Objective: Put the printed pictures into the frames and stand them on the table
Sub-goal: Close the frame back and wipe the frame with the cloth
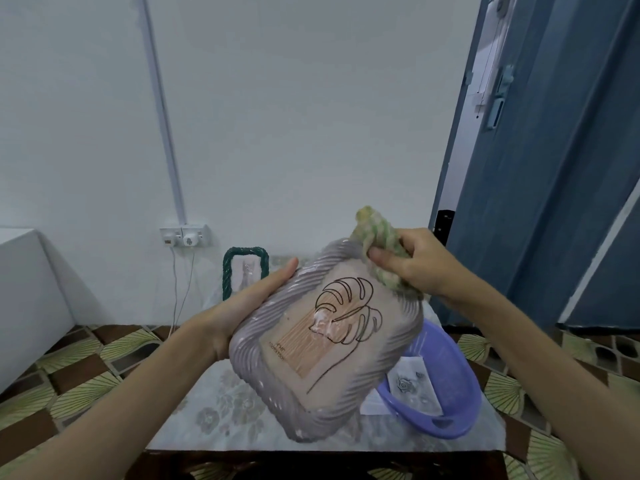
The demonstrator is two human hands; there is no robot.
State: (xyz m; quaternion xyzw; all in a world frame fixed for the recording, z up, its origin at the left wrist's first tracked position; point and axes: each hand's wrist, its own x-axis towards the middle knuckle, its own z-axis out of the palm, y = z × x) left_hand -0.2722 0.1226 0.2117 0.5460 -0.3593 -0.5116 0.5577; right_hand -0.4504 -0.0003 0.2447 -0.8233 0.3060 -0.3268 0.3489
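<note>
A grey rope-edged picture frame (391,355) with a leaf line drawing is held tilted above the table. My left hand (242,306) supports its left edge, fingers stretched along the rim. My right hand (419,265) grips a crumpled green-and-yellow cloth (377,233) pressed against the frame's top right corner. White smears show on the glass. A green rope-edged frame (228,271) with a picture stands upright at the table's back, by the wall. A printed picture (412,386) lies in the purple basin.
The small table (214,420) has a pale flowered cover. A purple plastic basin (457,382) sits on its right side. A white box (24,299) is at the left, a wall socket (185,235) with cables behind, a blue door (554,168) at the right.
</note>
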